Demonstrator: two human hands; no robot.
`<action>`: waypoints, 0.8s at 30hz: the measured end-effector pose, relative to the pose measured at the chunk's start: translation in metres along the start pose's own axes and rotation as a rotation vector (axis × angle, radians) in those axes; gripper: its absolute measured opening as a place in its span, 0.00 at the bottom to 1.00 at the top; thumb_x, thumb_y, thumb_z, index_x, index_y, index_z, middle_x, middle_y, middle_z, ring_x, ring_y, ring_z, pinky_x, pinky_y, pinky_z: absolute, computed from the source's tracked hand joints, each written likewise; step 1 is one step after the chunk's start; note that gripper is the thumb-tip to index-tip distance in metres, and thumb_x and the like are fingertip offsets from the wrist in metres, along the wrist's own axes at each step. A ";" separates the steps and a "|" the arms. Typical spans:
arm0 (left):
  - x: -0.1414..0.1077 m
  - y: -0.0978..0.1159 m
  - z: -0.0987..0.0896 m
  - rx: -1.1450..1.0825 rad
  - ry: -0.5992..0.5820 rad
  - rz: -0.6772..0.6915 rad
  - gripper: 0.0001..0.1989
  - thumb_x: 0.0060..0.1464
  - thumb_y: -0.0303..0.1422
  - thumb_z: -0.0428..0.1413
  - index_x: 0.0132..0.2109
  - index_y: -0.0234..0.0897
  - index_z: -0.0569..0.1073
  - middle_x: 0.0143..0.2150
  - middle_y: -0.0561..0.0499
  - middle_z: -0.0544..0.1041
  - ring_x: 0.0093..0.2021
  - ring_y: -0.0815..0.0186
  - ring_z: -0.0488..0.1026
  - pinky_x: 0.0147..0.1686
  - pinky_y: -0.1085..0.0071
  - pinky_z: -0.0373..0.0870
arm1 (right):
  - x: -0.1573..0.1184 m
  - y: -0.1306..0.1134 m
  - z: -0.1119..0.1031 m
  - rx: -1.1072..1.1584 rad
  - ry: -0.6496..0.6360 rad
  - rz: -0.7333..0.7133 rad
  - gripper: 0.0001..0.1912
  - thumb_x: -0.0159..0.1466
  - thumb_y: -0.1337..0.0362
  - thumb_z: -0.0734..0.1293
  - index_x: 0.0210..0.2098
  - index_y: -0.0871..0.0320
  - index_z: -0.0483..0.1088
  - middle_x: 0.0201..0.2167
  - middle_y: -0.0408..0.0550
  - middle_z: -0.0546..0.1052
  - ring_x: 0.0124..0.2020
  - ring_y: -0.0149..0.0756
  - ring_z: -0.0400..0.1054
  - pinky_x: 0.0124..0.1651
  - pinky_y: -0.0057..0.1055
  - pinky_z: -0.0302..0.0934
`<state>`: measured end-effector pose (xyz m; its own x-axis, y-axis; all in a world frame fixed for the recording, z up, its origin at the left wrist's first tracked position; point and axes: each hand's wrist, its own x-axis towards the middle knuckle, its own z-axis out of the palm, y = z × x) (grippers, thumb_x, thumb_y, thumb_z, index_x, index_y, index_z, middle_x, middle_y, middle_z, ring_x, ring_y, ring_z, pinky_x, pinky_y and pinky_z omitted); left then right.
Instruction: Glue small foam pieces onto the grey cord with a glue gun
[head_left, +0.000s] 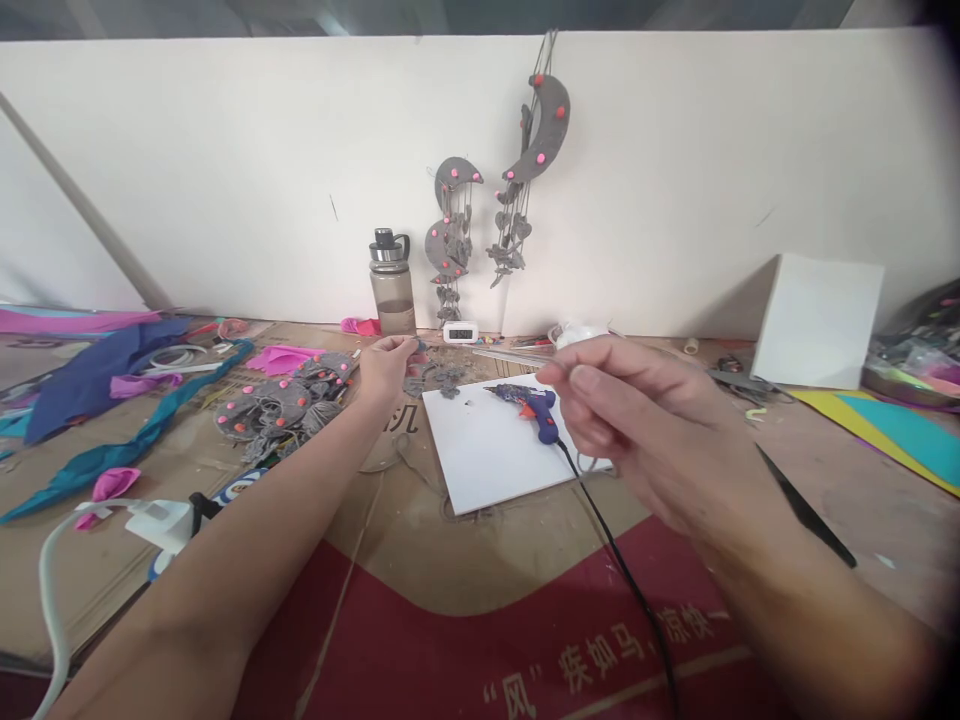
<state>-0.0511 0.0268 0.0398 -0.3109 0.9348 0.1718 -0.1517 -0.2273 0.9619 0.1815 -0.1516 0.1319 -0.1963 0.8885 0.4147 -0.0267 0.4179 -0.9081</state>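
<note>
My left hand (386, 370) reaches forward left of the white board, its fingers pinched at a small dark grey piece (421, 347). Small grey felt pieces (435, 380) lie just beside it. My right hand (622, 400) is raised over the board's right side, thumb and forefinger pressed together; what they hold, if anything, is too fine to make out. Thin clear sticks (514, 357) show beside its fingertips; whether they touch is unclear. A blue glue gun (529, 408) with an orange trigger rests on the white board (480, 465), its black cord running toward me.
Grey felt moon garlands with pink and orange dots hang on the white wall (675, 180); more lie in a pile (289, 400) at left. A water bottle (392, 290) and small digital clock (460, 333) stand behind. Coloured fabric strips (142, 430) and a white plug (161, 525) lie left.
</note>
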 end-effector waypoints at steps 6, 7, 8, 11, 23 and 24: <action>0.006 0.011 -0.005 -0.144 0.040 -0.009 0.08 0.43 0.32 0.61 0.31 0.33 0.72 0.24 0.54 0.73 0.25 0.72 0.71 0.23 0.76 0.62 | -0.020 -0.036 -0.002 -0.197 -0.582 -0.076 0.10 0.65 0.58 0.64 0.37 0.52 0.76 0.31 0.49 0.74 0.31 0.32 0.67 0.33 0.30 0.62; 0.007 0.010 -0.005 -0.174 0.038 -0.003 0.08 0.42 0.32 0.62 0.31 0.33 0.72 0.23 0.54 0.72 0.25 0.72 0.71 0.23 0.77 0.62 | -0.021 -0.038 -0.001 -0.214 -0.766 -0.077 0.11 0.65 0.57 0.64 0.36 0.54 0.77 0.33 0.49 0.75 0.33 0.32 0.68 0.35 0.29 0.62; 0.008 0.010 -0.005 -0.205 0.036 0.001 0.09 0.41 0.32 0.62 0.30 0.33 0.72 0.23 0.54 0.72 0.25 0.71 0.71 0.23 0.77 0.62 | -0.022 -0.038 0.000 -0.232 -0.931 -0.071 0.13 0.66 0.56 0.63 0.36 0.56 0.76 0.34 0.49 0.76 0.35 0.31 0.69 0.37 0.28 0.62; 0.008 0.008 -0.002 -0.297 0.007 0.003 0.11 0.37 0.33 0.64 0.28 0.33 0.72 0.23 0.55 0.72 0.26 0.72 0.71 0.23 0.77 0.62 | -0.016 -0.031 0.000 -0.398 -1.163 0.015 0.19 0.66 0.52 0.62 0.34 0.59 0.76 0.31 0.47 0.76 0.34 0.29 0.69 0.38 0.25 0.60; -0.020 0.011 0.021 -0.412 -0.251 -0.021 0.13 0.36 0.33 0.68 0.28 0.32 0.74 0.25 0.54 0.72 0.26 0.74 0.69 0.28 0.76 0.67 | 0.048 0.095 -0.021 -1.474 -0.215 0.357 0.22 0.68 0.53 0.56 0.44 0.66 0.69 0.42 0.63 0.75 0.43 0.48 0.70 0.41 0.36 0.58; -0.022 0.011 0.023 -0.415 -0.257 -0.022 0.13 0.36 0.33 0.69 0.28 0.31 0.74 0.25 0.54 0.72 0.26 0.73 0.70 0.29 0.75 0.68 | 0.048 0.105 -0.021 -1.501 -0.205 0.385 0.23 0.67 0.52 0.58 0.47 0.68 0.68 0.44 0.66 0.74 0.45 0.50 0.70 0.42 0.37 0.59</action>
<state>-0.0246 0.0101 0.0517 -0.0697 0.9658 0.2499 -0.5332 -0.2478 0.8089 0.1896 -0.0613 0.0573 -0.0892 0.9947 0.0516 0.9958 0.0901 -0.0155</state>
